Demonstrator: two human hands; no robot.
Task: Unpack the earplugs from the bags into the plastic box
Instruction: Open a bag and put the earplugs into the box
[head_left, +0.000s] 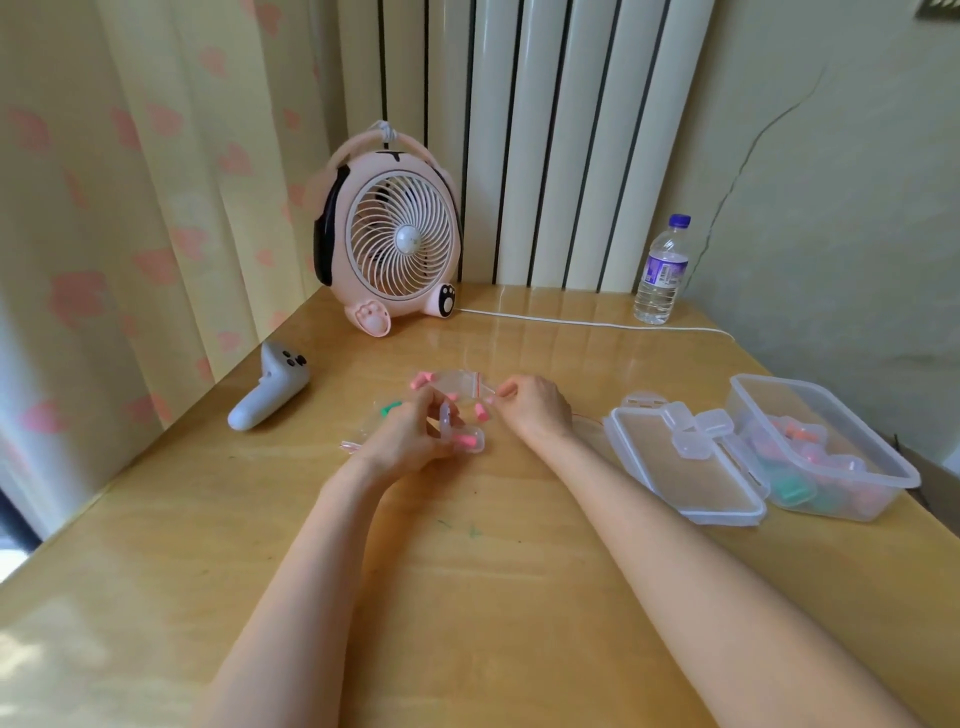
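Gleaming table (467, 597), curtain (130, 208) beside (plastic box (872, 435))

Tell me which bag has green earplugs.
The bag partly behind the left hand; the other bag, pinched by the right hand, holds pink ones.

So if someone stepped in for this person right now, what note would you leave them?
The left hand grips a small clear case with pink earplugs in it. The right hand pinches the edge of a zip bag with more pink ones inside. A second bag, with green ones, lies by the left hand. The plastic box on the right holds several earplug cases; its lid lies beside it. Left: empty both bags into the box.
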